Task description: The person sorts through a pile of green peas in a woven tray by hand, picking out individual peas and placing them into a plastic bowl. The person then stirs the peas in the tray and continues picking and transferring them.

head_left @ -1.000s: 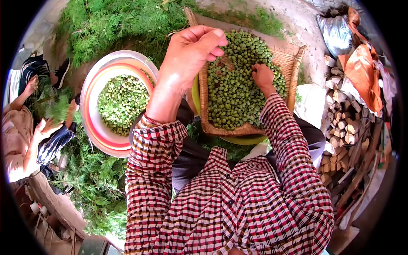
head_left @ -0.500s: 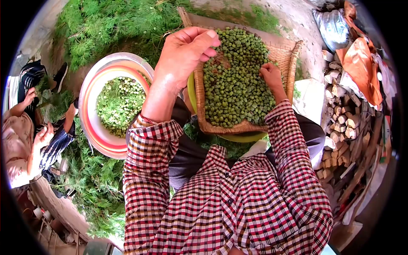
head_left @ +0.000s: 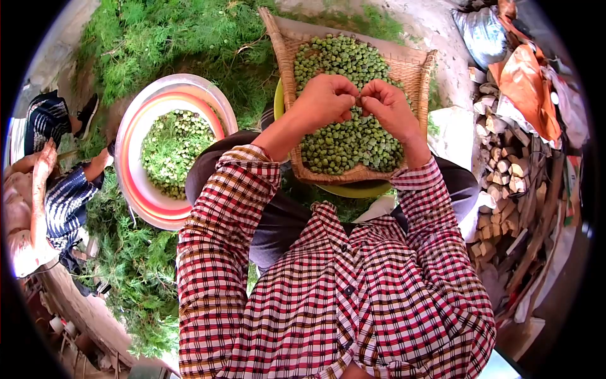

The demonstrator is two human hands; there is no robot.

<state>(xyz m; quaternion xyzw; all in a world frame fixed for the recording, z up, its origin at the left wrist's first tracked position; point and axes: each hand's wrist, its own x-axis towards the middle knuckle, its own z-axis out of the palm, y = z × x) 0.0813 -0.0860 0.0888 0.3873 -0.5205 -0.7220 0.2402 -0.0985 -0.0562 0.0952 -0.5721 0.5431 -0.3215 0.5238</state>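
Note:
A woven basket [head_left: 284, 54] lies in front of me, filled with small round green pods [head_left: 341, 57]. Over its middle, my left hand [head_left: 325, 101] and my right hand [head_left: 386, 107] meet at the fingertips. Both are pinched closed, and whatever sits between the fingers is too small to make out. Under the basket shows the rim of a yellow-green bowl [head_left: 353, 190]. To the left stands a round basin [head_left: 129, 158] with a red-orange band, holding green sprigs and pale pods [head_left: 177, 148].
Cut green branches [head_left: 139, 38] cover the ground behind and left. Another person [head_left: 38, 196] sits at the far left, arms bare. On the right are stacked firewood [head_left: 505, 177], an orange bag [head_left: 527, 88] and a silvery sack [head_left: 483, 38].
My left hand has come down and right from above the basket's left side to meet my right hand. My right hand has shifted slightly left and up. The other person's hands have moved together.

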